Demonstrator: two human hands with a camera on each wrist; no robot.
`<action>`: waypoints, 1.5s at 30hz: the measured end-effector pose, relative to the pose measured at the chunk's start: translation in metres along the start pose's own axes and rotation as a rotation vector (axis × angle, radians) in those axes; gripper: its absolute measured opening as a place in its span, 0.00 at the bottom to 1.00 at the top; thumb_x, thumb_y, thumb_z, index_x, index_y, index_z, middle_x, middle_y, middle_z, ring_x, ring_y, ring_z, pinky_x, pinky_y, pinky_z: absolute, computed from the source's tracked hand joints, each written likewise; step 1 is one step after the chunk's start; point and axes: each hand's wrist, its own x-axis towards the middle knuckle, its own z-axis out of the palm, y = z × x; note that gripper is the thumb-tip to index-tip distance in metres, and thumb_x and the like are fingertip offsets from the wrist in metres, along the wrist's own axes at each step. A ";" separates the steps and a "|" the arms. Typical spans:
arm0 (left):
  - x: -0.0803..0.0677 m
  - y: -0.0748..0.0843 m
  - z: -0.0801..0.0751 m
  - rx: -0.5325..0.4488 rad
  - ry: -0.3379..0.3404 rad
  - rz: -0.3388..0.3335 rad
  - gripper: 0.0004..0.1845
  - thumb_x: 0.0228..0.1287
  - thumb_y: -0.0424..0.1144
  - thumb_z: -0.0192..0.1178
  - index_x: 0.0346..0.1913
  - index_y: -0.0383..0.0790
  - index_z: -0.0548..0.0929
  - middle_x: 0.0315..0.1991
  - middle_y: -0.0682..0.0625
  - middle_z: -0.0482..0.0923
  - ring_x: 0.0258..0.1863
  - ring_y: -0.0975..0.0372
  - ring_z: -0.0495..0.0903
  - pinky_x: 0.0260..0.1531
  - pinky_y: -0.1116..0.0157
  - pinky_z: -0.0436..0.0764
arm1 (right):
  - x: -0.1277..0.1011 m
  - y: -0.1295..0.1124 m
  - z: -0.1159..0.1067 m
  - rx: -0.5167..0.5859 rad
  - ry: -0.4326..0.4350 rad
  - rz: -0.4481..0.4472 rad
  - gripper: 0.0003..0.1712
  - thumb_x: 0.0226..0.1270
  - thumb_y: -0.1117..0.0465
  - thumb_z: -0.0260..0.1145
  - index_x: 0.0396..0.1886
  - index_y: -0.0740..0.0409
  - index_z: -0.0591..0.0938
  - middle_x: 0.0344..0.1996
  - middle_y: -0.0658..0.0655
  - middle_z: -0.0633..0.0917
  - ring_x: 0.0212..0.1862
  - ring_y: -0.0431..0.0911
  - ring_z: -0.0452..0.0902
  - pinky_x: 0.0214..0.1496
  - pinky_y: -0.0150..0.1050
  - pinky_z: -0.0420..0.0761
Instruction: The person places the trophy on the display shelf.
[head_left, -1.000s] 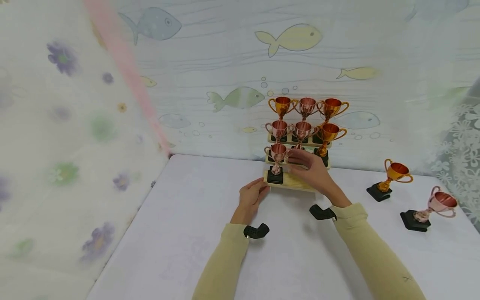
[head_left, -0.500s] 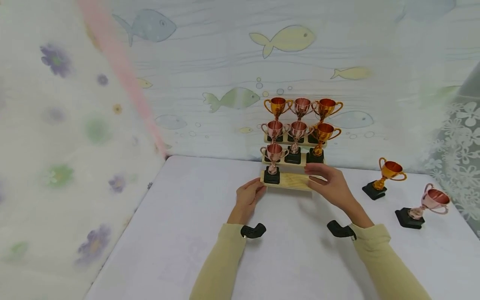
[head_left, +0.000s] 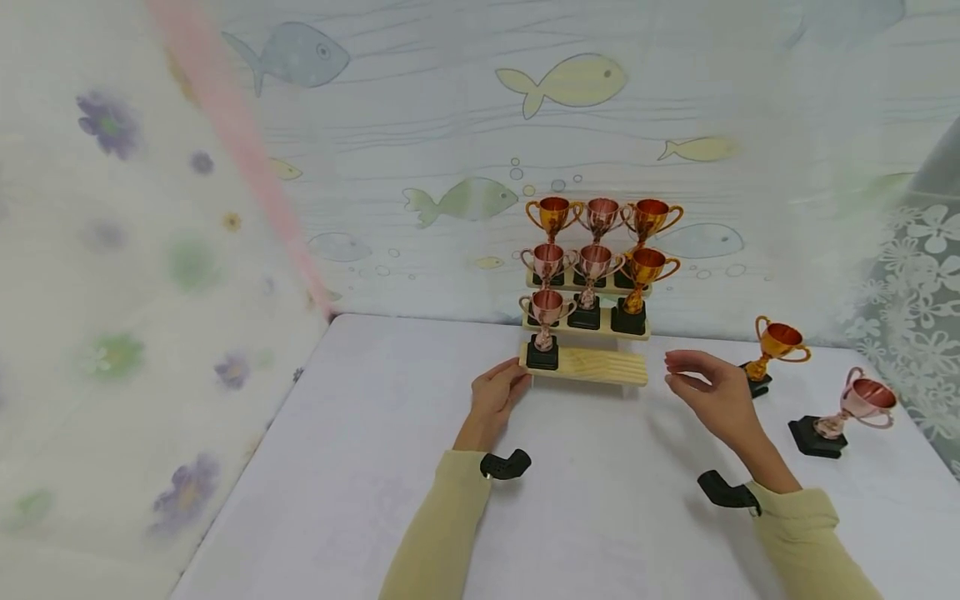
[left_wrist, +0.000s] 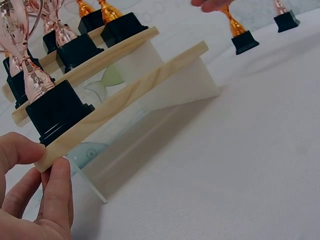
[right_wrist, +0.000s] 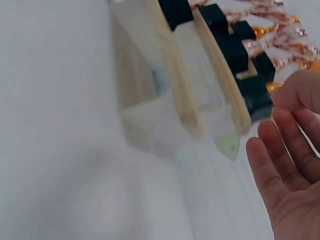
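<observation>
1. My left hand (head_left: pixel 497 398) pinches the left end of the lowest wooden shelf (head_left: pixel 600 366) of the tiered stand (head_left: pixel 588 329). In the left wrist view the thumb (left_wrist: pixel 17 150) lies on the shelf's top edge and a finger (left_wrist: pixel 57 187) presses up from below.
2. A rose trophy (head_left: pixel 545 329) on a black base stands on that shelf just beyond my left fingertips, close to the pinch.
3. The rest of the lowest shelf, extending to the right of my left hand, is bare wood.
4. Above and behind the pinch, the middle shelf carries three trophies and the top shelf carries three more, in rose and gold.
5. My right hand (head_left: pixel 716 400) is open and holds nothing. The fingers are loosely spread with the thumb apart, and the hand hovers above the white table (head_left: pixel 600 517).
6. The right end of the lowest shelf lies just to the left of my right fingertips, not touching them.
7. A gold trophy (head_left: pixel 772 354) stands on the table just beyond my right hand, partly hidden behind it.
8. A rose trophy on the table (head_left: pixel 843 414) stands further to the right of that hand, well apart from the stand.
</observation>
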 end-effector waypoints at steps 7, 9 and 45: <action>0.001 -0.001 -0.001 0.004 0.003 -0.007 0.20 0.64 0.22 0.61 0.59 0.23 0.80 0.52 0.36 0.80 0.42 0.60 0.83 0.48 0.67 0.86 | -0.018 0.025 -0.025 -0.057 0.171 0.080 0.15 0.70 0.70 0.67 0.53 0.73 0.81 0.40 0.32 0.81 0.43 0.23 0.77 0.46 0.13 0.77; 0.003 -0.002 -0.001 0.003 0.003 -0.008 0.20 0.64 0.22 0.62 0.59 0.23 0.80 0.52 0.36 0.81 0.42 0.60 0.83 0.49 0.67 0.86 | -0.023 0.030 -0.032 -0.077 0.203 0.113 0.14 0.70 0.69 0.66 0.52 0.73 0.81 0.38 0.31 0.80 0.42 0.23 0.76 0.45 0.12 0.76; 0.002 -0.002 -0.001 0.007 0.010 -0.009 0.20 0.63 0.22 0.61 0.58 0.24 0.81 0.54 0.34 0.81 0.43 0.59 0.83 0.49 0.66 0.87 | 0.003 0.043 -0.059 0.186 0.495 0.591 0.45 0.71 0.55 0.69 0.81 0.43 0.56 0.79 0.50 0.60 0.78 0.43 0.59 0.73 0.29 0.65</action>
